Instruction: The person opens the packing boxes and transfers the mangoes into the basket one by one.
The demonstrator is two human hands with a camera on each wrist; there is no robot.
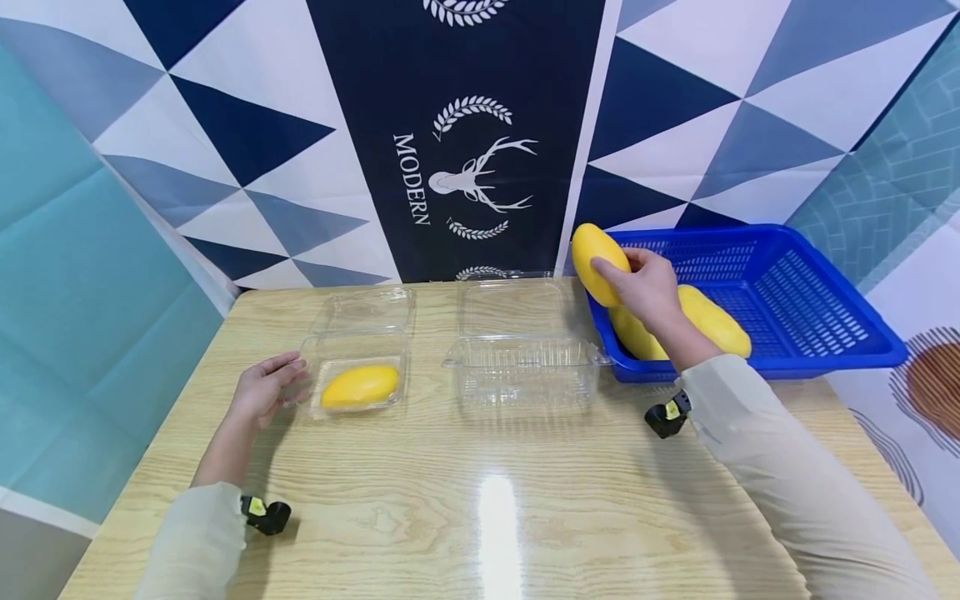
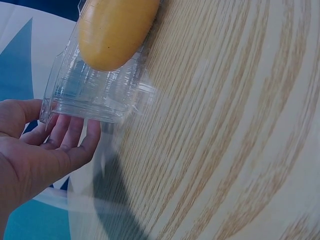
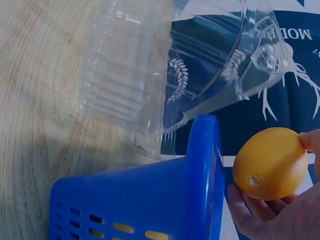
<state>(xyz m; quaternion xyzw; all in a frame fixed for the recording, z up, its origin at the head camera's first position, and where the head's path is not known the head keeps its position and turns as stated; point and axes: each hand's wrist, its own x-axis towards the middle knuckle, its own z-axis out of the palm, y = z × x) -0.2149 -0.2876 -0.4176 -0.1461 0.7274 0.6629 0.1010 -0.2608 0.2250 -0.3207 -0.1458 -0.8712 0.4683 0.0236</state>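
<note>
In my right hand [image 1: 647, 283] I grip a yellow mango [image 1: 598, 262], held above the near-left rim of the blue basket [image 1: 825, 360]. The right wrist view shows the same mango [image 3: 270, 162] between thumb and fingers, its stem spot facing the camera. At the table's left, my left hand [image 1: 264, 387] holds the left edge of a small clear plastic container [image 1: 401, 354], thumb and curled fingers at its rim. One mango [image 1: 362, 385] lies inside that container, whose lid [image 1: 367, 310] is folded back.
A larger clear container [image 1: 525, 379], lid raised behind it, stands between the small one and the basket. More mangoes [image 1: 712, 321] lie in the basket's left part. The patterned wall cloth [image 1: 360, 167] rises behind the wooden table [image 1: 397, 500].
</note>
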